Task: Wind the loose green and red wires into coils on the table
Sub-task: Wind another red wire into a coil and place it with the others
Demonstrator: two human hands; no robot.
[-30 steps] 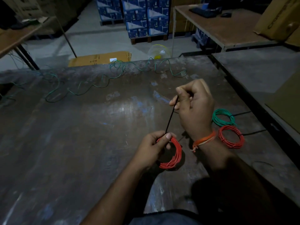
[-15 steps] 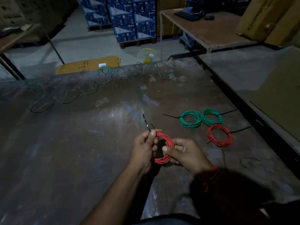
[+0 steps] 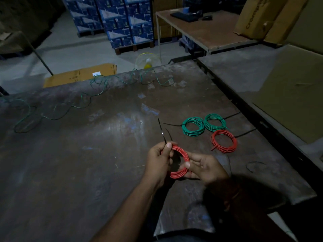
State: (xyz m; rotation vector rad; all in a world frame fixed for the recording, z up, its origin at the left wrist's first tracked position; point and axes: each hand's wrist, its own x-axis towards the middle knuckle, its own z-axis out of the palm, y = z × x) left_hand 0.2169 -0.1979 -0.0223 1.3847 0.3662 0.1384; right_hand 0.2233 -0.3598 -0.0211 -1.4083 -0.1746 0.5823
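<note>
Dim workbench (image 3: pixel 87 172): left hand (image 3: pixel 158 160) pinches black tie (image 3: pixel 162 132) at red coil (image 3: pixel 180 161); right hand (image 3: pixel 206 169) grips rim. Cinch snugly, keeping the loops stacked.

The left hand (image 3: pixel 160 158) is bare, and its forearm (image 3: pixel 132 206) is bare as far as the near edge of the view, with no sleeve, watch or ring showing. The right hand (image 3: pixel 207 169) is bare too. Around the right wrist sits an orange thread band (image 3: pixel 233 195), thin and wound in a few strands, partly lost in shadow. Behind it the right forearm (image 3: pixel 253 212) is too dark to tell whether it is covered. At the near edge, between the arms, a strip of dull grey-blue clothing (image 3: pixel 181 239) shows; its kind cannot be made out.
</note>
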